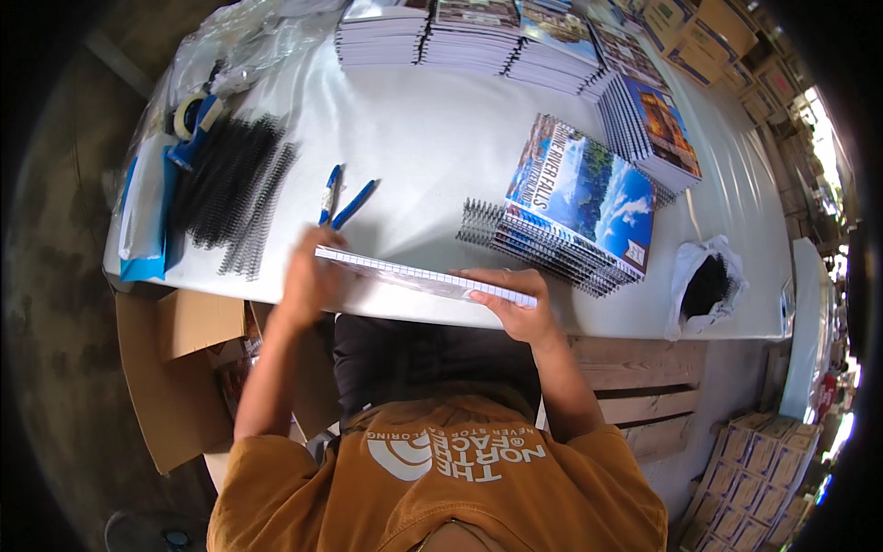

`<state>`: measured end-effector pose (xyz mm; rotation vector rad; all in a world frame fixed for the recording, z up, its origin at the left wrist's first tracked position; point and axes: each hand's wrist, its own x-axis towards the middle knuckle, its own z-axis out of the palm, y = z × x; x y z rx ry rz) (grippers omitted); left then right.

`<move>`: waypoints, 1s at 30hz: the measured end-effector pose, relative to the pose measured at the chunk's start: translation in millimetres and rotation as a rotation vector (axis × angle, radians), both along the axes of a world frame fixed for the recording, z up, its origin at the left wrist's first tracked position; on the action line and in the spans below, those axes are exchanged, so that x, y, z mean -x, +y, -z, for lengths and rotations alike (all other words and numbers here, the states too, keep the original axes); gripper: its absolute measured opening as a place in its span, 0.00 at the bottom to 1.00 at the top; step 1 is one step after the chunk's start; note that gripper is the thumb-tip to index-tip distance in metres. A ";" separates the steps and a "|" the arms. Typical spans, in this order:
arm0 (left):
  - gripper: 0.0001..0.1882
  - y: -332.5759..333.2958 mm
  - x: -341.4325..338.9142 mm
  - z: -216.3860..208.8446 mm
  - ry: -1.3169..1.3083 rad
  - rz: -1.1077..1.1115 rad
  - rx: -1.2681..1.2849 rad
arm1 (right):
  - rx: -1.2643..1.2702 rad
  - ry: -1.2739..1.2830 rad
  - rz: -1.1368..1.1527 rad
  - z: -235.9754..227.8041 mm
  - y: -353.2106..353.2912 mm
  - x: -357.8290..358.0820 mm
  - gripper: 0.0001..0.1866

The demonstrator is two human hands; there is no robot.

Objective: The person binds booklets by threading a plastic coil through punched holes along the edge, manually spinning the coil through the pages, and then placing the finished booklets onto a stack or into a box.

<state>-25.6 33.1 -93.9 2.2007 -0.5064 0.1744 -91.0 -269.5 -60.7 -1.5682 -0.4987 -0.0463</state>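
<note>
An unbound notebook (405,272) with a row of punched holes along its upper edge stands on edge over the table's front. My right hand (515,299) grips its right end, the thumb on the near side and the fingers behind. At the left end is my left hand (308,281), smeared by motion, so its fingers do not show clearly. Just beyond that hand lie two blue pens (354,204). A heap of black spiral binding coils (230,189) is spread to the left. On the right sits a stack of spiral-bound notebooks (579,202) with a landscape cover.
More notebook stacks (469,41) line the table's far side. A blue tape dispenser (195,124) and a blue-white packet (147,216) lie at far left. A white bag (708,285) holds black coils near the right corner. An open cardboard box (184,368) stands below left.
</note>
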 end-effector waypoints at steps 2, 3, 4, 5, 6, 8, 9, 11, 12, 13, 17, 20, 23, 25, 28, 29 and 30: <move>0.17 38.8 -41.8 -7.1 -0.307 -0.425 -0.499 | 0.038 -0.121 0.015 -2.1 3.5 -2.0 0.13; 0.20 49.1 -52.5 -8.6 -0.355 -0.644 -0.600 | 0.046 -0.182 0.013 -3.4 7.0 -3.7 0.14; 0.24 60.1 -62.8 -5.2 -0.226 -0.794 -0.727 | 0.061 -0.148 0.004 -5.8 8.2 -3.7 0.14; 0.25 66.8 -72.2 -1.8 -0.220 -0.746 -0.799 | 0.006 -0.119 0.015 -3.8 10.7 -3.8 0.14; 0.25 71.8 -77.9 3.1 -0.134 -0.698 -0.805 | -0.049 -0.090 0.026 0.4 14.0 -4.2 0.14; 0.22 65.3 -83.1 1.9 -0.032 -0.642 -0.772 | 0.020 -0.101 0.028 -0.4 8.4 -6.4 0.14; 0.21 69.3 -82.9 -2.7 -0.066 -0.663 -0.757 | 0.002 -0.091 0.049 -1.3 7.0 -7.6 0.14; 0.18 69.9 -81.6 -19.2 -0.132 -0.690 -0.721 | -0.026 -0.065 0.104 -5.1 6.9 -6.8 0.13; 0.17 77.3 -86.8 -20.4 -0.171 -0.724 -0.711 | -0.122 -0.032 0.119 -9.3 10.5 -6.8 0.13; 0.17 80.1 -86.3 -27.8 -0.210 -0.720 -0.693 | -0.077 -0.084 0.124 -7.4 9.2 -7.2 0.13; 0.16 81.0 -86.7 -57.1 -0.278 -0.741 -0.565 | -0.004 -0.152 0.176 2.2 0.0 -9.4 0.14; 0.16 76.2 -84.3 -57.2 -0.254 -0.643 -0.385 | -0.045 -0.114 0.237 7.0 1.3 -11.5 0.14; 0.16 59.6 -76.4 -51.4 -0.131 -0.566 -0.294 | -0.085 -0.069 0.260 6.4 1.6 -9.9 0.14; 0.15 52.2 -74.7 -40.1 -0.160 -0.559 -0.466 | -0.084 -0.055 0.264 10.6 0.7 -11.6 0.15; 0.13 56.9 -72.3 -46.1 -0.095 -0.685 -0.588 | -0.060 -0.133 0.289 7.0 1.6 -10.2 0.16; 0.13 58.7 -72.5 -47.3 -0.149 -0.714 -0.565 | -0.075 -0.103 0.278 7.3 1.4 -11.1 0.15; 0.14 60.3 -72.4 -48.9 -0.212 -0.713 -0.429 | -0.090 -0.072 0.267 8.3 1.2 -12.1 0.15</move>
